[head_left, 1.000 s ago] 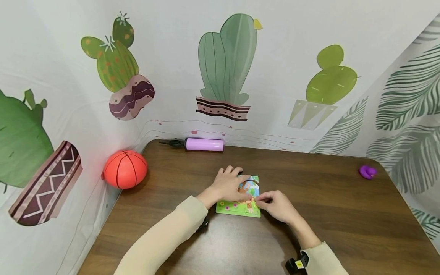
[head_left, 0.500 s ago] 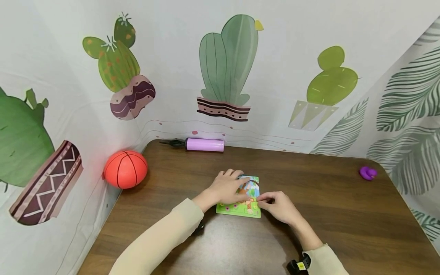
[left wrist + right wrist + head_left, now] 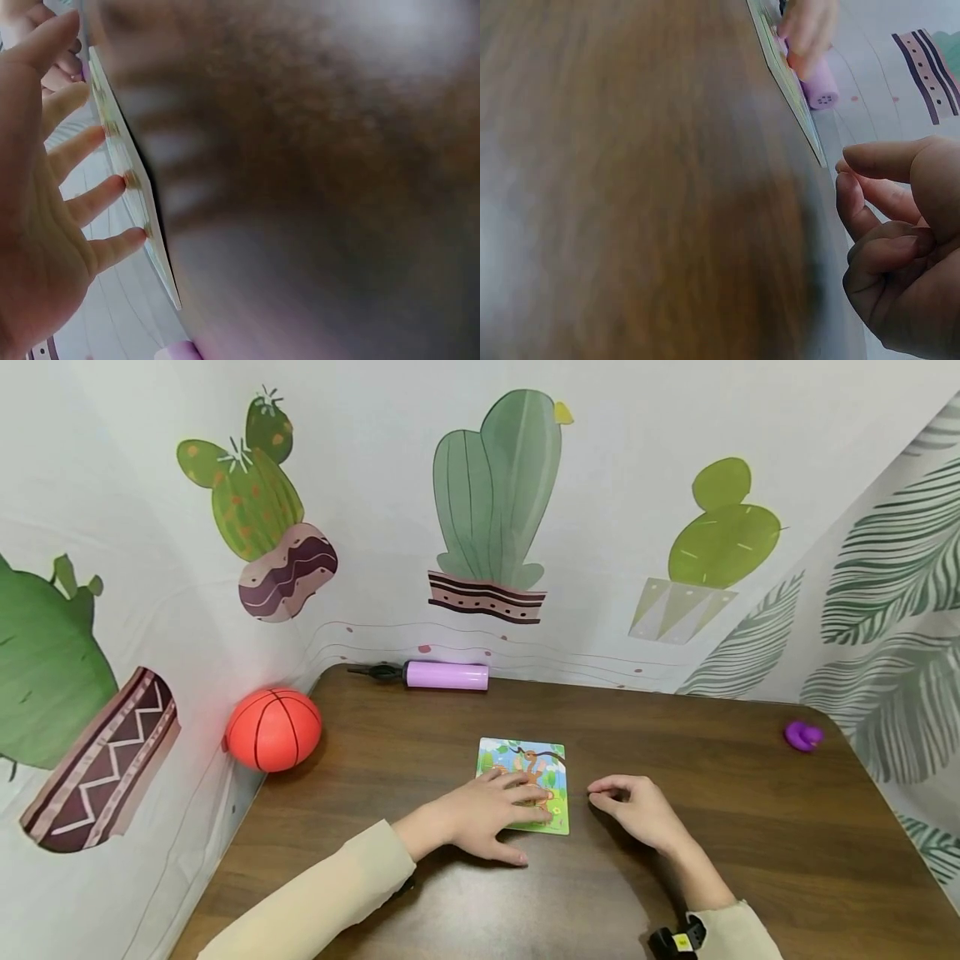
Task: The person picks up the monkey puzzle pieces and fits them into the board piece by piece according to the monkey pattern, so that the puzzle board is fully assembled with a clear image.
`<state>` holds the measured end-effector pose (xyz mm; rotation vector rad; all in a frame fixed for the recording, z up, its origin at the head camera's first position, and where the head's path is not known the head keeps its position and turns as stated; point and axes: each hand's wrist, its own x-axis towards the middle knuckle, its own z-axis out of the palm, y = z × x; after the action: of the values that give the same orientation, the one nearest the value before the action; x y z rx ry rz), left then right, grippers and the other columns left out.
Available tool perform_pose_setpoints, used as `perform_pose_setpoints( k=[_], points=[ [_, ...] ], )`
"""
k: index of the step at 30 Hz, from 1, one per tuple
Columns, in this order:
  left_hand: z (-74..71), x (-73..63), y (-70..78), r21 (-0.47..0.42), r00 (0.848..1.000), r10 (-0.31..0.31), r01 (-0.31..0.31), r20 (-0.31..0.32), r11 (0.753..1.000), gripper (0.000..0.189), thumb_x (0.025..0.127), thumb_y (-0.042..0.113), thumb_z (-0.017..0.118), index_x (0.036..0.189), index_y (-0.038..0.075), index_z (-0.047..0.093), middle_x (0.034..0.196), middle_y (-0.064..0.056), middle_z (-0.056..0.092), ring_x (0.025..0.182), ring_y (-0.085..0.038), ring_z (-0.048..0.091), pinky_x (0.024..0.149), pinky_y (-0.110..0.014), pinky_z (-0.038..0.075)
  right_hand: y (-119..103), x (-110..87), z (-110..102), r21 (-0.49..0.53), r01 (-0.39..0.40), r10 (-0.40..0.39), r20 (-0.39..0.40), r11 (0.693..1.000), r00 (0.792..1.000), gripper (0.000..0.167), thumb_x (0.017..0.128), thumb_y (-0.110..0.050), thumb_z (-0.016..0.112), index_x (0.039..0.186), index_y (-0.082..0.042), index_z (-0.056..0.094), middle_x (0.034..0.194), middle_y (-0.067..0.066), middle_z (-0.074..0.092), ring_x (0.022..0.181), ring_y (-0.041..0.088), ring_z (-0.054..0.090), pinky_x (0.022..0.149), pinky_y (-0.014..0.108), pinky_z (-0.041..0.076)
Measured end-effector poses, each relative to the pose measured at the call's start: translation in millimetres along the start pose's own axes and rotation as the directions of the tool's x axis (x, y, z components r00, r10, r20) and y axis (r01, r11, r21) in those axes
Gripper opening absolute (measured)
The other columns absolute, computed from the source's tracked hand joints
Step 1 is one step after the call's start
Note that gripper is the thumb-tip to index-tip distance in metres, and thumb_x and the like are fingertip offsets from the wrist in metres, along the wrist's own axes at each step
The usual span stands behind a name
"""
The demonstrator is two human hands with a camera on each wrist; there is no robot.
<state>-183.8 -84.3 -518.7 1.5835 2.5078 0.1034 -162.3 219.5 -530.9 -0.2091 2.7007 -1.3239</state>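
Observation:
A square jigsaw puzzle (image 3: 558,779) with a bright animal picture lies flat on the table in the head view. My left hand (image 3: 483,817) is spread over its lower left part, hiding much of the picture. In the left wrist view the straight fingertips touch the surface of the puzzle (image 3: 135,196), while the thumb sticks out past its near edge. Just right of the puzzle is my right hand (image 3: 639,808), apart from it. Its fingers are curled, with thumb and index tips almost meeting and nothing showing between them in the right wrist view.
A purple hand pump (image 3: 447,676) with a black nozzle lies along the table's back edge. The red ball (image 3: 273,730) is at the left edge, and a purple rubber duck (image 3: 802,736) sits far right. Behind the brown table (image 3: 690,743) hangs a cactus-printed cloth (image 3: 600,510).
My left hand has slid toward me and slightly left, uncovering the puzzle's upper part. The right hand has moved off the puzzle's right edge, farther right.

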Motion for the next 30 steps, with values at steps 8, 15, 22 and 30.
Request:
perform_pose_setpoints(
  k=[8, 15, 22, 30],
  points=[
    [2.3, -1.9, 2.3, 0.016, 1.0, -0.005, 0.005, 0.025, 1.0, 0.072, 0.094, 0.074, 0.055, 0.158, 0.043, 0.042, 0.17, 0.015, 0.02, 0.157, -0.028, 0.018, 0.12, -0.061, 0.023, 4, -4.2, -5, 0.007, -0.022, 0.022, -0.006, 1.0, 1.0, 0.011, 0.095, -0.017, 0.078, 0.105, -0.012, 0.08, 0.093, -0.002, 0.074, 0.085, 0.016, 0.066, 0.072, 0.028, 0.053],
    [0.1, -1.0, 3.7, 0.005, 0.999, -0.01, 0.01, 0.035, 1.0, 0.073, 0.094, 0.075, 0.055, 0.158, 0.045, 0.041, 0.17, 0.017, 0.019, 0.158, -0.028, 0.014, 0.119, -0.065, 0.022, 4, -4.4, -4, -0.01, -0.013, 0.013, -0.017, 1.0, 1.0, 0.013, 0.093, -0.018, 0.079, 0.105, -0.011, 0.079, 0.09, -0.002, 0.071, 0.076, 0.015, 0.062, 0.066, 0.028, 0.05],
    [-1.9, -1.2, 4.2, 0.002, 0.999, -0.013, 0.013, 0.045, 1.0, 0.072, 0.094, 0.073, 0.057, 0.158, 0.044, 0.041, 0.17, 0.016, 0.021, 0.157, -0.029, 0.014, 0.119, -0.065, 0.021, -8, -1.4, 15, 0.017, 0.041, -0.042, 0.077, 0.999, 0.996, 0.019, 0.091, -0.02, 0.082, 0.106, -0.01, 0.078, 0.083, -0.004, 0.068, 0.068, 0.012, 0.059, 0.062, 0.026, 0.049],
    [-1.5, -1.5, 3.2, -0.034, 0.998, -0.019, 0.021, 0.057, 0.999, 0.073, 0.095, 0.069, 0.059, 0.16, 0.043, 0.04, 0.169, 0.016, 0.023, 0.158, -0.029, 0.013, 0.118, -0.067, 0.021, -17, -0.5, 27, -0.042, 0.111, -0.102, 0.174, 0.993, 0.979, 0.045, 0.084, -0.031, 0.089, 0.121, -0.012, 0.073, 0.083, -0.006, 0.065, 0.067, 0.012, 0.057, 0.061, 0.027, 0.048]
  ],
)
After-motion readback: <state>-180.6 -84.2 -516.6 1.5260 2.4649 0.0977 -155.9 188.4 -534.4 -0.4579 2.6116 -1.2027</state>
